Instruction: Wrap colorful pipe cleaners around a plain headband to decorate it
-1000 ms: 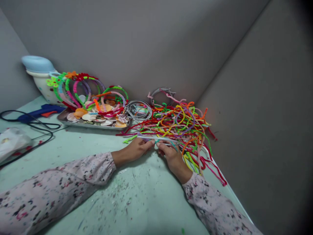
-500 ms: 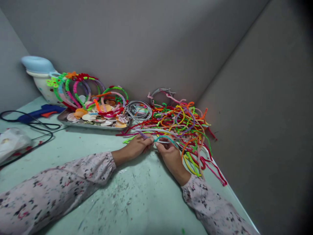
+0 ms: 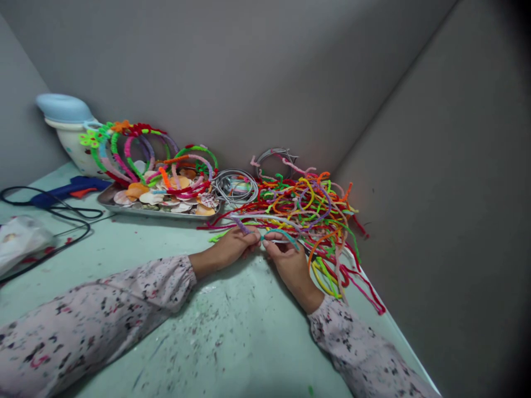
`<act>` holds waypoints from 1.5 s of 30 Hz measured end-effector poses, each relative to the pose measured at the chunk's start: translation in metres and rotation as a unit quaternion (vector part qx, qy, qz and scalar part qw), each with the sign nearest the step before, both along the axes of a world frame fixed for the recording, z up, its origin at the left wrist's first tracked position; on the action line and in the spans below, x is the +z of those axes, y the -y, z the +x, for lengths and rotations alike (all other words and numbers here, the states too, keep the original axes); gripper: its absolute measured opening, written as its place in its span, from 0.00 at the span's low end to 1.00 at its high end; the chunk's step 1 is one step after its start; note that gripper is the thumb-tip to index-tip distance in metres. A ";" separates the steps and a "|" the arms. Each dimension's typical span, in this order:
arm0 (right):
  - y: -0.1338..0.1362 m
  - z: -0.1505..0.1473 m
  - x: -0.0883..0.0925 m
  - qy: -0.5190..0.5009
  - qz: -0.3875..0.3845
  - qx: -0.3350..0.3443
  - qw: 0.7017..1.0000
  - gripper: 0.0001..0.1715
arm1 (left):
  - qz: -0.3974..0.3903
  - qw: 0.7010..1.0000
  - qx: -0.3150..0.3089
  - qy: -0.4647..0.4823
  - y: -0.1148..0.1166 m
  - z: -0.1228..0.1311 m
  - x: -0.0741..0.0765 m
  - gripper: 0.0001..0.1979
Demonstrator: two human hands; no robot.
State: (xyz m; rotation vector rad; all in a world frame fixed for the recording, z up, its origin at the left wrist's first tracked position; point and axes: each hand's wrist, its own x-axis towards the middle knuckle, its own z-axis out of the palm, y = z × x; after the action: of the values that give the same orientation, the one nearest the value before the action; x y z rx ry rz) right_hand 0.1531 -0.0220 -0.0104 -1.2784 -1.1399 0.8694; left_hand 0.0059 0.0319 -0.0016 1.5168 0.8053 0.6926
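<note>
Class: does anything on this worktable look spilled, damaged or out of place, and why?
Dark specks mar the green tabletop in the foreground. At right, the pipe cleaners look untidy: a loose tangle straggling to the edge, whereas the seashells sit in a metal tray.

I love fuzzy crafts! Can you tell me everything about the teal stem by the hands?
The teal stem is thin and looks soft, like a pipe cleaner. It curves in a shallow arch from the fingertips of the left hand over the fingers of the right hand, in front of a colourful pile. Both hands seem to pinch its left part; fingers hide some of it.
</note>
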 end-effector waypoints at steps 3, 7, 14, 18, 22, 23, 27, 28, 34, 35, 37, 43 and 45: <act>-0.001 0.001 -0.001 -0.022 -0.018 0.007 1.000 0.11 | 0.014 1.000 -0.016 0.000 0.000 -0.001 0.001 0.16; 0.001 0.002 0.007 -0.034 -0.051 0.026 0.998 0.12 | 0.039 0.999 -0.035 0.000 0.000 -0.002 0.002 0.16; 0.005 0.003 0.018 -0.046 -0.072 0.042 0.996 0.13 | 0.041 0.998 -0.041 0.004 0.000 -0.002 0.002 0.15; 0.005 0.005 0.016 -0.042 -0.075 0.053 0.995 0.13 | 0.034 0.998 -0.045 0.008 0.000 -0.002 0.003 0.15; 0.005 0.004 0.013 -0.039 -0.045 0.067 0.996 0.11 | 0.004 0.999 -0.042 0.011 -0.001 -0.002 0.003 0.14; 0.006 0.004 0.012 -0.043 -0.039 0.070 0.996 0.11 | 0.004 0.999 -0.043 0.011 -0.002 -0.002 0.003 0.14; 0.007 0.003 0.011 -0.058 -0.031 0.090 0.994 0.15 | 0.014 0.999 -0.045 0.007 -0.005 -0.002 0.002 0.14; 0.007 0.003 0.012 -0.055 -0.030 0.101 0.993 0.16 | 0.012 0.999 -0.044 0.009 -0.005 -0.002 0.003 0.14; 0.007 0.007 0.014 -0.031 -0.014 0.105 0.994 0.24 | 0.019 0.997 -0.066 0.021 0.002 -0.001 0.007 0.11; 0.007 0.007 0.014 -0.031 -0.011 0.106 0.994 0.25 | 0.020 0.997 -0.068 0.021 0.003 -0.001 0.007 0.11; 0.007 0.007 0.013 -0.034 0.003 0.109 0.993 0.28 | 0.011 0.998 -0.057 0.023 0.003 -0.001 0.007 0.12; 0.007 0.003 0.005 0.010 0.030 0.098 0.995 0.28 | -0.022 0.999 0.025 -0.006 -0.002 -0.002 0.002 0.18; 0.007 0.003 0.002 0.024 0.032 0.095 0.995 0.25 | -0.033 0.999 0.028 0.006 -0.003 -0.001 0.001 0.17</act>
State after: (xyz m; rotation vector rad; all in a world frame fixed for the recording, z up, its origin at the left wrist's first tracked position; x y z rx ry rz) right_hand 0.1566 -0.0294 -0.0080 -1.1577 -1.3338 0.9378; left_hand 0.0045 0.0348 -0.0004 1.4339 0.8562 0.7087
